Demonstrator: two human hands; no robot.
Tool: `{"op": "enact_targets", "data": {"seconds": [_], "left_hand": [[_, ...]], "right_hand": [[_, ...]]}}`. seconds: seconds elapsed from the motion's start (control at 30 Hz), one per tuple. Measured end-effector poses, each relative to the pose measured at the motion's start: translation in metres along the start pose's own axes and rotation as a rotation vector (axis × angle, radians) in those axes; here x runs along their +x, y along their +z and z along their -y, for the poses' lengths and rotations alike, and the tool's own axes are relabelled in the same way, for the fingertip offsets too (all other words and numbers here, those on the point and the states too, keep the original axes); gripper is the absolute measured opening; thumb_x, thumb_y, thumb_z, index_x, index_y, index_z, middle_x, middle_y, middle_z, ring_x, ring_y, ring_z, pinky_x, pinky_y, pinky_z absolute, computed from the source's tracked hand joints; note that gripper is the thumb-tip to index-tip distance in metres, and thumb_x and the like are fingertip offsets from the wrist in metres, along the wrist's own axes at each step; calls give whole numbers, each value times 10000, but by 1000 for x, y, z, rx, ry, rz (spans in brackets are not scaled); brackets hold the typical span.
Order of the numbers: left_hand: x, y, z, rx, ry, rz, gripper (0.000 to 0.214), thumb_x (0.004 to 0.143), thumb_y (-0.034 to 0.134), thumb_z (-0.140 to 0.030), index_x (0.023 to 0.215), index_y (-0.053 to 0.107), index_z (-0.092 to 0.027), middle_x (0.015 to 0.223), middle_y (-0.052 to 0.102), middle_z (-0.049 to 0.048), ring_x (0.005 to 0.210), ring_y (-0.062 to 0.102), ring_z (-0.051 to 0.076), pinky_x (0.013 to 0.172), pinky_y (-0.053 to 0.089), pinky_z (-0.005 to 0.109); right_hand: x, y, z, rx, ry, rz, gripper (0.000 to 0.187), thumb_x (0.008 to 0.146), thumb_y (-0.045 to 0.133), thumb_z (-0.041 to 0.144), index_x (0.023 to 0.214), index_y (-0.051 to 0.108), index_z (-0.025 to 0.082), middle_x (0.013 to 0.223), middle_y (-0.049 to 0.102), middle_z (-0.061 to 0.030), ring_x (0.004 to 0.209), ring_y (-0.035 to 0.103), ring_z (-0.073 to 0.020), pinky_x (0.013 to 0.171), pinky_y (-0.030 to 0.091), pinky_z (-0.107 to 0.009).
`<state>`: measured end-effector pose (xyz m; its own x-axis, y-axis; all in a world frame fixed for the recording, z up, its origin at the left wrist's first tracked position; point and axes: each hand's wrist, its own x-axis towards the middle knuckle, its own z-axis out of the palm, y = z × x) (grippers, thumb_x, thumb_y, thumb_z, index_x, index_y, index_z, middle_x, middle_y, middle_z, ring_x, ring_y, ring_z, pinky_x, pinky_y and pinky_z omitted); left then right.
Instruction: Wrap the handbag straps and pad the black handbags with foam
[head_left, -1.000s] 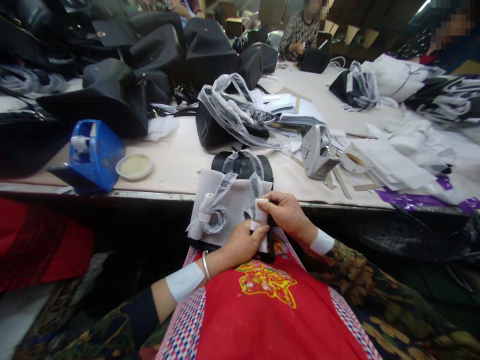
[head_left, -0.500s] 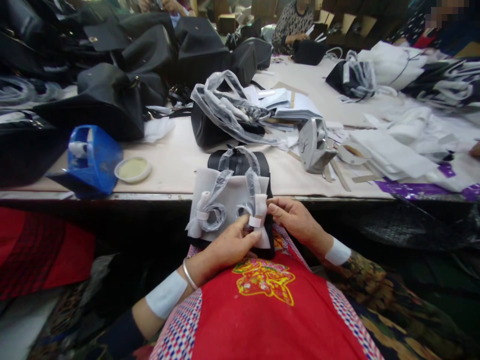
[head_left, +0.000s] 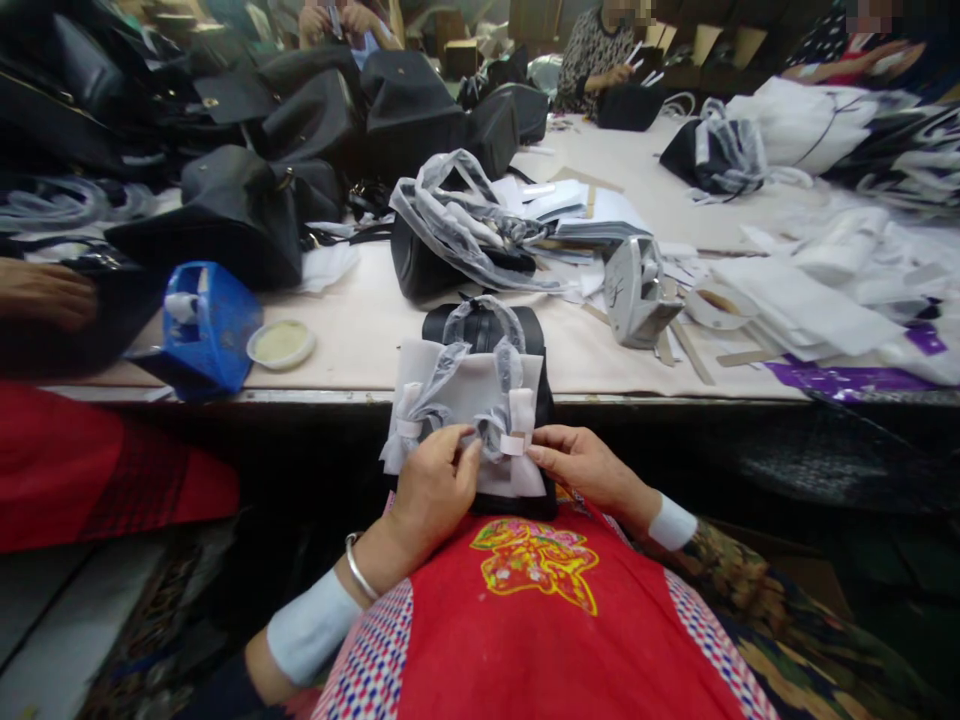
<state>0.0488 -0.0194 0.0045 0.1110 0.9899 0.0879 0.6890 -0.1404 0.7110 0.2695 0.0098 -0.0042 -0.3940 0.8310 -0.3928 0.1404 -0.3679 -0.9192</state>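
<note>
A small black handbag (head_left: 480, 328) leans against the table edge in front of my lap. A white foam sheet (head_left: 469, 375) covers its front, and its handle (head_left: 517, 330) is wrapped in clear plastic. White wrapping with a taped band (head_left: 514, 443) surrounds the right handle end. My left hand (head_left: 435, 480) is curled closed, thumb and forefinger pinching at the plastic-wrapped ring (head_left: 491, 430) of the handle. At the bag's right side, my right hand (head_left: 589, 465) pinches the edge of the white wrapping between thumb and fingers.
A blue tape dispenser (head_left: 206, 325) and a round lidded tub (head_left: 281, 343) stand left; a grey tape dispenser (head_left: 637, 290) stands right. Behind are another wrapped bag (head_left: 427, 260), papers (head_left: 600, 215) and piled black bags (head_left: 232, 210). A co-worker's hand (head_left: 45, 295) is at far left.
My left hand has drawn back left from the right handle end, its fingers now curled in a pinch. My right hand has shifted slightly down. A co-worker's hand has appeared at the left.
</note>
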Motion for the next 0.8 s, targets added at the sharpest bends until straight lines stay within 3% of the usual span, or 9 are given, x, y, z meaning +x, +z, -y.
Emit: {"op": "enact_targets", "data": {"seconds": [0.07,0.17,0.23,0.3,0.43,0.5,0.67,0.73,0.8], "left_hand": [[-2,2,0,28,104,-22,263,949,522,-246,1161,648,-153,1032,668,117,950,654,230,890,544,381],[0,1,-4,34,283,144,243,911,569,-202,1127,673,-159,1044,634,117,939,645,219,845,566,353],[2,-6,-5,-2,323,165,200,928,553,-193,1071,691,-168,997,657,101,901,656,198,820,568,322],[5,-18,-1,-42,305,19,191,952,531,-194,1059,689,-181,951,688,77,883,668,179,828,563,304],[9,-47,12,60,208,-452,184,940,571,-216,1091,668,-177,990,696,71,912,668,188,852,561,328],[8,-51,12,125,199,-532,211,941,562,-213,1125,653,-164,1040,684,89,970,661,205,898,557,362],[-1,-28,-1,226,304,-322,385,931,572,-256,1305,562,-165,1367,551,182,1352,481,320,1121,427,514],[-4,-20,-1,272,297,-320,409,928,577,-265,1323,547,-165,1402,516,192,1396,429,343,1137,400,546],[-5,-17,5,298,269,-370,404,928,573,-260,1318,549,-158,1386,523,192,1382,442,345,1127,405,556]], "right_hand": [[-1,1,3,-197,-77,-93,380,844,667,467,1035,756,151,966,764,-74,856,681,-230,779,518,-345],[-4,-4,4,-518,-181,-252,269,847,662,402,945,765,173,923,764,-73,838,685,-238,784,514,-355],[-6,-10,-3,-575,-175,-322,266,852,651,411,922,752,175,899,759,-75,813,690,-239,766,522,-357],[-9,-19,-15,-554,-118,-403,310,865,623,443,947,737,166,907,757,-89,805,699,-247,751,535,-367],[-11,-29,-49,-433,-17,-464,434,853,619,487,1097,711,141,1085,745,-146,964,708,-289,873,545,-415],[-7,-28,-62,-331,-9,-428,502,848,617,529,1155,699,140,1170,724,-156,1057,689,-304,935,533,-432],[12,-24,-77,-307,13,-460,574,841,577,637,1083,714,135,1100,735,-173,1053,685,-334,954,522,-475],[16,-25,-78,-365,44,-557,592,809,607,653,1066,709,130,1110,721,-199,1076,671,-362,988,496,-510],[17,-26,-78,-300,1,-546,607,803,624,655,1125,691,146,1192,692,-206,1145,642,-370,1018,480,-517]]}}
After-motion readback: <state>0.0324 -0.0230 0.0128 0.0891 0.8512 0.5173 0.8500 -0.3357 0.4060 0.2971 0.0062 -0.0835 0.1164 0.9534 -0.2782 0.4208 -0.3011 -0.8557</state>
